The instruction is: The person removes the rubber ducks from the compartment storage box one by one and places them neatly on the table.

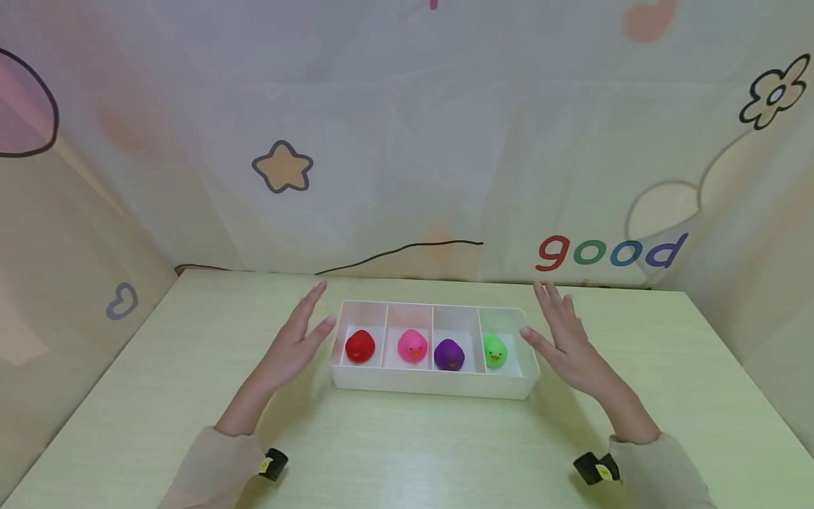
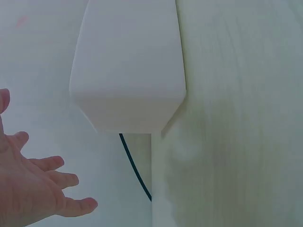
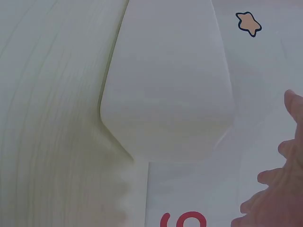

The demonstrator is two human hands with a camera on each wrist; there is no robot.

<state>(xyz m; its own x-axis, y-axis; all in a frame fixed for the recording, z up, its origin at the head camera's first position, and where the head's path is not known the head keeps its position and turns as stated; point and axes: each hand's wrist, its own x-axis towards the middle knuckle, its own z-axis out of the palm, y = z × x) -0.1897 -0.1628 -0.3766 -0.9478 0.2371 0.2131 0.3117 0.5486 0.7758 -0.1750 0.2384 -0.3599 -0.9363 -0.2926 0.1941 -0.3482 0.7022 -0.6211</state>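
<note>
A white divided box (image 1: pixel 429 384) sits on the table between the two hands. From left to right, its compartments hold a red duck (image 1: pixel 360 346), a pink duck (image 1: pixel 412 346), a purple duck (image 1: pixel 449 355) and a green duck (image 1: pixel 495 351), one in each. The left hand (image 1: pixel 295 346) is beside the box's left end, fingers straight and thumb spread, holding nothing. At the opposite end the right hand (image 1: pixel 568 346) is spread the same way, its thumb overlapping the rim in the head view. Both wrist views show the box's plain outer walls (image 2: pixel 128 52) (image 3: pixel 168 71).
The pale wooden table (image 1: pixel 394 452) meets a printed cloth backdrop (image 1: pixel 394 155) behind the box. More cloth hangs along the left and right sides. Small black devices (image 1: pixel 274 464) (image 1: pixel 596 468) are strapped near both wrists, at the cuffs of the sleeves.
</note>
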